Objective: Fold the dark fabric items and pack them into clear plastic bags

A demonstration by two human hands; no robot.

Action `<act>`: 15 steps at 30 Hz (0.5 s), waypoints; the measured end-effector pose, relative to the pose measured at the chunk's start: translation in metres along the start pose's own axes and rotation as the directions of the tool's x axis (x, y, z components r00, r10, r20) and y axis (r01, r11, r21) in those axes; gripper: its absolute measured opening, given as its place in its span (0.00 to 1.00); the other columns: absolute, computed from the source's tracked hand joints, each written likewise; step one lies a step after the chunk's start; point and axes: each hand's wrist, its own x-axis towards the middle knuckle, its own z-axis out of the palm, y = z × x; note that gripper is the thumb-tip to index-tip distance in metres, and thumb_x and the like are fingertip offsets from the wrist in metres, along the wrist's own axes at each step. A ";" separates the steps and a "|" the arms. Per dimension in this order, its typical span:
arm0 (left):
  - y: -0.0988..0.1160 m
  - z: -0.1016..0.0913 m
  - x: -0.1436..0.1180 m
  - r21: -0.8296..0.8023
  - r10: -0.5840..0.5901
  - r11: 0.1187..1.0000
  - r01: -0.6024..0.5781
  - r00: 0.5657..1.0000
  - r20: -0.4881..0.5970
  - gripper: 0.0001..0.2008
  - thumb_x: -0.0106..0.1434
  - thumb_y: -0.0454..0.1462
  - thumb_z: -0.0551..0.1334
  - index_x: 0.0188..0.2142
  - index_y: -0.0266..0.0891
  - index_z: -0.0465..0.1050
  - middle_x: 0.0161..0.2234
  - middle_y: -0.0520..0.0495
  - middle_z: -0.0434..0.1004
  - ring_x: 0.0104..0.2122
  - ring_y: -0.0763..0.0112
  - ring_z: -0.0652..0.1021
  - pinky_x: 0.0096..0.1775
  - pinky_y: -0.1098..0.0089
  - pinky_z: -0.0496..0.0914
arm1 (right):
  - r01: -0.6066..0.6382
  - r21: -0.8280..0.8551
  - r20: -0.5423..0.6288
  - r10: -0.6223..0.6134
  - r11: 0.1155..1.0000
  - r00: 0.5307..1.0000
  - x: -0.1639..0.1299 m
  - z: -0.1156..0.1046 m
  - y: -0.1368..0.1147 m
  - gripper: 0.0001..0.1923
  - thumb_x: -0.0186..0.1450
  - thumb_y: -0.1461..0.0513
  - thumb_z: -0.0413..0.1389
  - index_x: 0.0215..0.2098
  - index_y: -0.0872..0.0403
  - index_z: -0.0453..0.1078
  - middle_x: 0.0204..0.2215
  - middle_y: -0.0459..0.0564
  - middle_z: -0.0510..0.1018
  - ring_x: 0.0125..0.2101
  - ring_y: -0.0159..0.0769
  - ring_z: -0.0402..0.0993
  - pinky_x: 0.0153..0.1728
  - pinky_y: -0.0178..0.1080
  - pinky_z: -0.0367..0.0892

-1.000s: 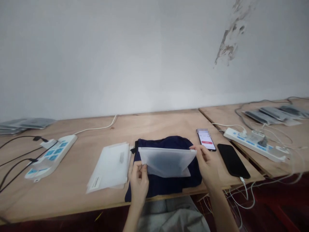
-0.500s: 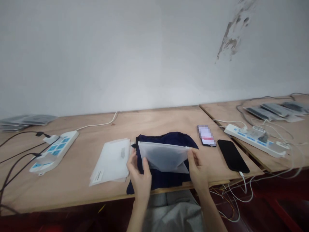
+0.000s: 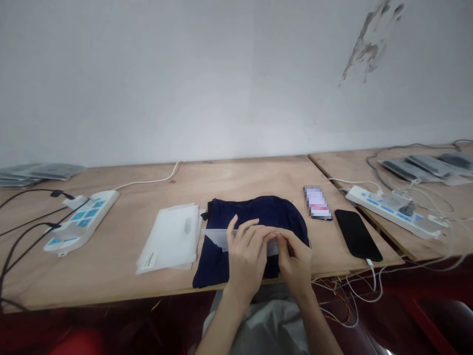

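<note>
A dark navy cloth garment (image 3: pixel 258 207) lies folded on the wooden table at the front edge. Over it is a frosted plastic zip bag (image 3: pixel 218 237), largely covered by my hands. My left hand (image 3: pixel 246 256) pinches the bag's top edge near its right end with thumb and forefinger, the other fingers raised. Close beside it, the fingertips of my right hand (image 3: pixel 295 261) are closed on the same corner, where a small white bit shows, perhaps the zip slider. To the left lies a stack of frosted plastic bags (image 3: pixel 172 236), one with a white label.
Two phones, one lit (image 3: pixel 318 203) and one dark (image 3: pixel 357 235), lie at right. A power strip stands on each side, left (image 3: pixel 86 222) and right (image 3: pixel 395 212), with trailing cables. Packed grey bags (image 3: pixel 424 166) lie far right, more (image 3: pixel 40 171) far left. The wall is behind.
My left hand has moved right from the bag's left side to its right corner, beside my right hand. The bag has dropped lower over the garment. The view has shifted slightly.
</note>
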 end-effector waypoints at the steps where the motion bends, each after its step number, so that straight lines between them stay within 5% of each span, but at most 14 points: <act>1: -0.003 -0.001 0.000 0.019 0.000 1.000 0.001 1.000 -0.017 0.10 0.70 0.35 0.55 0.39 0.47 0.76 0.35 0.53 0.83 0.46 0.64 0.80 0.64 0.48 0.54 | -0.004 0.003 -0.006 0.004 1.000 1.000 0.000 -0.001 0.002 0.12 0.71 0.60 0.50 0.39 0.50 0.77 0.36 0.51 0.83 0.38 0.39 0.80 0.41 0.40 0.74; 10: -0.046 -0.034 -0.003 0.246 0.005 0.968 0.056 0.971 -0.238 0.06 0.67 0.31 0.60 0.37 0.42 0.74 0.35 0.50 0.82 0.47 0.62 0.78 0.63 0.49 0.50 | -0.049 0.047 -0.199 0.058 0.998 0.978 0.016 -0.015 0.022 0.12 0.70 0.56 0.53 0.42 0.52 0.77 0.42 0.53 0.82 0.44 0.42 0.79 0.47 0.46 0.73; 15: -0.069 -0.037 -0.012 0.213 -0.044 0.970 0.114 0.950 -0.310 0.05 0.67 0.31 0.59 0.38 0.40 0.73 0.36 0.48 0.81 0.44 0.64 0.79 0.60 0.53 0.60 | -0.170 0.111 -0.163 0.187 0.979 0.969 0.021 -0.014 0.030 0.16 0.70 0.53 0.52 0.43 0.53 0.77 0.45 0.55 0.81 0.48 0.45 0.77 0.51 0.48 0.71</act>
